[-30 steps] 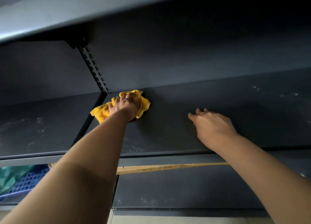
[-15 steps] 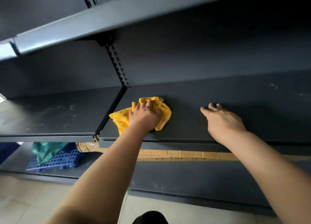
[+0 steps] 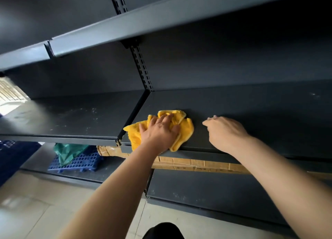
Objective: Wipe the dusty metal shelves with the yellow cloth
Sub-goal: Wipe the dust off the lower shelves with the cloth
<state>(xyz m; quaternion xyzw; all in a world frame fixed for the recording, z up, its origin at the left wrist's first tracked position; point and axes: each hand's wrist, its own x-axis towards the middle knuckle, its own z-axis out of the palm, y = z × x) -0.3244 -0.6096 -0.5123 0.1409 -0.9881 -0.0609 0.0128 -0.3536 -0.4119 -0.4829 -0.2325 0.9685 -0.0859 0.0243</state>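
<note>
I have my left hand [image 3: 160, 130] pressed flat, fingers spread wide, on the crumpled yellow microfibre cloth [image 3: 185, 129], which lies on the dark grey metal shelf board [image 3: 251, 105] at its near left corner, right beside the seam with the neighbouring board; a fold of the cloth hangs over the near edge. My right hand [image 3: 225, 131] rests on the same board just to the right of the cloth, palm down with the fingers loosely curled and holding nothing; I take it to be a brace. Judging progress from the surfaces: the patch of this board around the cloth looks fairly even and dark, so I would say this corner is partly wiped, though a few pale specks show far to the right. The adjoining dark metal shelf board on the left [image 3: 71, 118] carries a clear scatter of whitish dust and smears, so it looks untouched. The lower dark metal shelf [image 3: 206, 190] shows pale flecks along its near part, with a long brown cardboard strip [image 3: 188, 162] lying on it, and at its left end a blue perforated plastic crate [image 3: 79, 162] with a green bag [image 3: 69, 151] on it. The upper shelf's [image 3: 161, 14] top surface is hidden from me. Most of the wiping seems left to do.
</note>
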